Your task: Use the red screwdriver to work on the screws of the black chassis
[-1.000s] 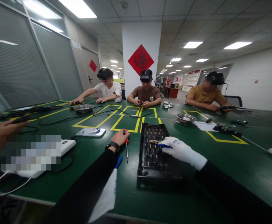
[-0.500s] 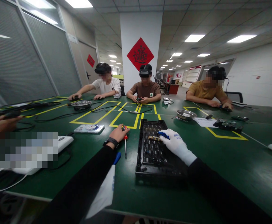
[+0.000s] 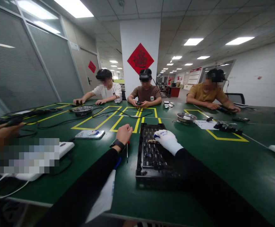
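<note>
My left hand [image 3: 124, 135], bare with a dark watch at the wrist, is closed in a fist at the table's middle. Below it shows the metal shaft of a screwdriver [image 3: 127, 153] with a bit of red; its handle is hidden by the hand. My right hand [image 3: 167, 141] wears a white glove and rests over a black tray [image 3: 138, 170] with rows of slots and small dark parts. Its fingers are curled, their tips mostly hidden. At those fingertips lies a brass-coloured piece [image 3: 152, 141]; whether it is gripped is unclear.
A white glove [image 3: 104, 195] with blue lies under my left forearm. Nearby are a phone [image 3: 90, 134] and a white box [image 3: 66, 146] with a cable. Metal bowls [image 3: 186, 118] and black cables stand farther off. Three people sit opposite; another person's hand [image 3: 7, 132] is at left.
My left hand has turned and closed over the screwdriver's handle, which showed before. My right hand has shifted slightly left over the tray, its fingers more curled. The view has tilted up a little.
</note>
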Motion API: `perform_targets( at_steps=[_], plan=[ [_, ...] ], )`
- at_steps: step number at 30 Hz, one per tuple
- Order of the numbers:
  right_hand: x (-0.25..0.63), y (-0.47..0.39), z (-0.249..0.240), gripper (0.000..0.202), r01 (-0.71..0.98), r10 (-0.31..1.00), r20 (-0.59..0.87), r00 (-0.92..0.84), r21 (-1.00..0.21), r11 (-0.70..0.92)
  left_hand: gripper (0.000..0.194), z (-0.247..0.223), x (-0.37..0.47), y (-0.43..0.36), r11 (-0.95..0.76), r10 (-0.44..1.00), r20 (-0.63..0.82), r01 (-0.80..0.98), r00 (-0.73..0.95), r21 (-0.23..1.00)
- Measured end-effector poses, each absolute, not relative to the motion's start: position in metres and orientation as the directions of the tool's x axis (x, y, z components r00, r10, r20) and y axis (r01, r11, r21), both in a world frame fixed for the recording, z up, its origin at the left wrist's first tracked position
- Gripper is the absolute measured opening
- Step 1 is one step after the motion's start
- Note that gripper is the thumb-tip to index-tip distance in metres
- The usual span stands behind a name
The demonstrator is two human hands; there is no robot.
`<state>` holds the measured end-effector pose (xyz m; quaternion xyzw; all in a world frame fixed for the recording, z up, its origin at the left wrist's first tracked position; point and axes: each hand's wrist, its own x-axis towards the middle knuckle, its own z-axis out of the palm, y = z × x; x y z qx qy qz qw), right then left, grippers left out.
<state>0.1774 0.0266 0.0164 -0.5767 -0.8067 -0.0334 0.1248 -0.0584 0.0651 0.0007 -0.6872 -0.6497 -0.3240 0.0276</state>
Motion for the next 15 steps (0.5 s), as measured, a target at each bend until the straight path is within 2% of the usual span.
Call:
perform_targets(
  at_steps=[4, 6, 10, 13, 15],
  plan=[
    [0.184, 0.02, 0.022, 0.019, 0.944, 0.926, 0.282, -0.252, -0.137, 0.299, 0.046, 0.024, -0.052, 0.068, -0.167, 0.914, 0.405, 0.919, 0.009, 0.358],
    [0.186, 0.012, 0.024, 0.02, 0.919, 0.904, 0.342, -0.255, -0.205, 0.337, 0.053, 0.029, -0.049, 0.063, -0.183, 0.94, 0.338, 0.913, 0.053, 0.365],
    [0.184, -0.012, 0.026, 0.018, 0.718, 0.834, 0.453, -0.315, -0.462, 0.522, 0.06, 0.016, -0.032, 0.033, -0.148, 0.969, 0.24, 0.929, 0.066, 0.34],
    [0.18, -0.033, 0.026, 0.018, 0.528, 0.833, 0.365, -0.416, -0.649, 0.547, 0.057, 0.001, -0.019, 0.01, -0.126, 0.96, 0.276, 0.945, 0.04, 0.3],
    [0.178, -0.047, 0.027, 0.017, 0.44, 0.828, 0.317, -0.463, -0.729, 0.525, 0.052, -0.006, -0.016, 0.003, -0.131, 0.956, 0.289, 0.956, 0.051, 0.262]
  ],
)
